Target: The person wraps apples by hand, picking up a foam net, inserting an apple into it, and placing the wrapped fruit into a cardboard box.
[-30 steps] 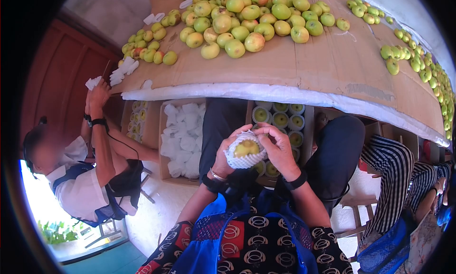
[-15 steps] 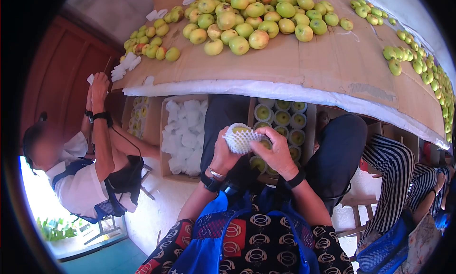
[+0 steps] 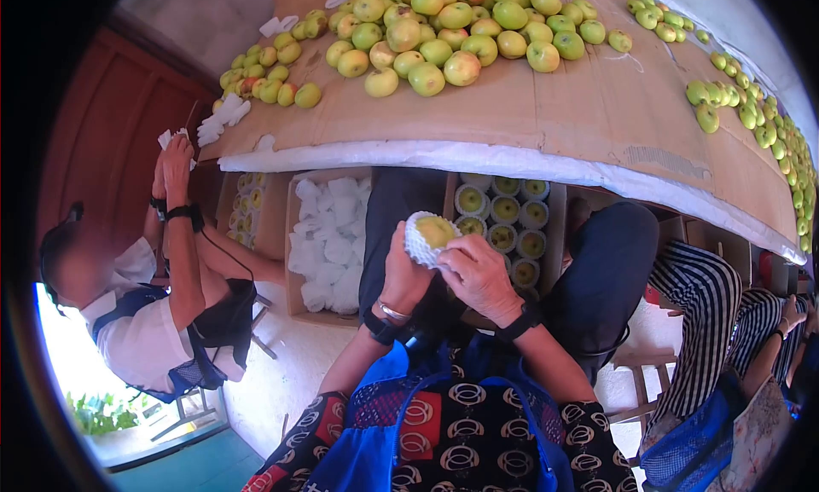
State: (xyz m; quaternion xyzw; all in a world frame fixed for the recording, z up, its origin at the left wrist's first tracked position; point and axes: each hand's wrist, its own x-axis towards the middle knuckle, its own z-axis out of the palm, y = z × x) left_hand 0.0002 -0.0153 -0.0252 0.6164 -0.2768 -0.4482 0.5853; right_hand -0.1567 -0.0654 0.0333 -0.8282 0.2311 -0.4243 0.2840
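Observation:
My left hand (image 3: 403,277) is wrapped round a yellow-green apple (image 3: 437,229) in a white foam net sleeve (image 3: 416,243), held up above my lap. The top of the apple shows bare at the sleeve's opening. With bent fingers, my right hand (image 3: 485,279) pinches the near right edge of the sleeve. Beyond my hands, a cardboard box (image 3: 555,236) holds rows of apples in foam sleeves. To its left, between my leg and a seated person, another box (image 3: 320,319) is full of white foam sleeves.
A cardboard-covered table (image 3: 580,117) spans the front, bearing a large pile of apples (image 3: 452,31) and more at both ends. At left a seated person (image 3: 145,313) raises both hands with white foam. Striped trousers (image 3: 704,313) of another person show at right.
The foam sleeve has slid down so that more of the apple's top shows. My right hand has moved slightly down and its fingers have closed in on the sleeve's edge.

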